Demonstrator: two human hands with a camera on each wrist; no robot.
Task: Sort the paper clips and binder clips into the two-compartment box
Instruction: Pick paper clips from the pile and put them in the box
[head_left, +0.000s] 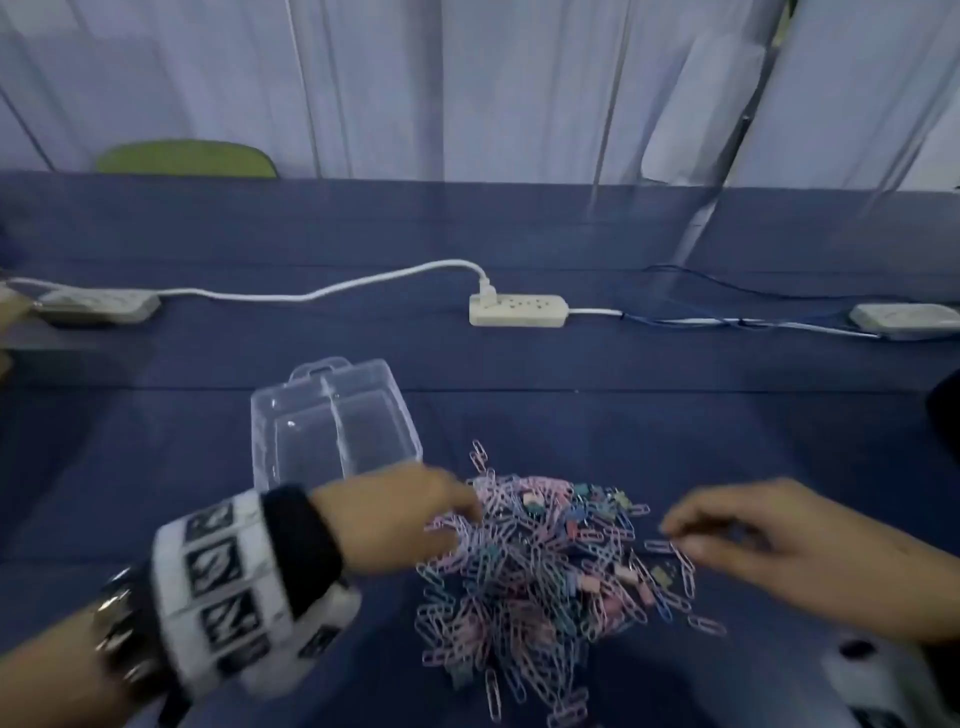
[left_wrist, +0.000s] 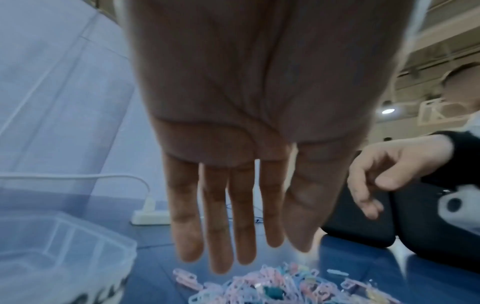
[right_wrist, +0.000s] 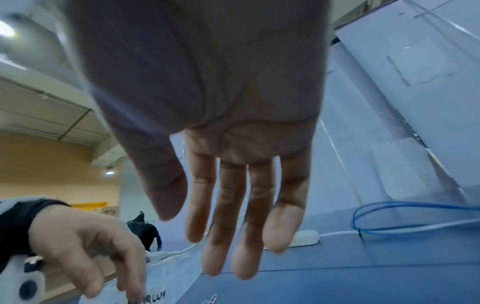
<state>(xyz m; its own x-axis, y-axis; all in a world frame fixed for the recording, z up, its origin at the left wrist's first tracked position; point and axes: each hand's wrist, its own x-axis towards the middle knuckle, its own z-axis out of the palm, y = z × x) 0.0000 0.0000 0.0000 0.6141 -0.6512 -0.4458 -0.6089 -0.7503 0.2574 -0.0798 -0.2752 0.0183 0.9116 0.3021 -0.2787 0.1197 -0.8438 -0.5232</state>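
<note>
Both the left hand (head_left: 387, 514) and right hand (head_left: 779, 540) hover slack-fingered and empty over the tangled clip pile (head_left: 545, 571) beside the clear two-compartment box (head_left: 332, 421), so grabbing risks lifting interlocked mixed clumps.

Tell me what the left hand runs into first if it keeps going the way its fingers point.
The left hand points right, low over the table, its fingertips at the edge of the clip pile. It would likely meet those paper clips first; the right hand lies beyond. Depth is unclear.
</note>
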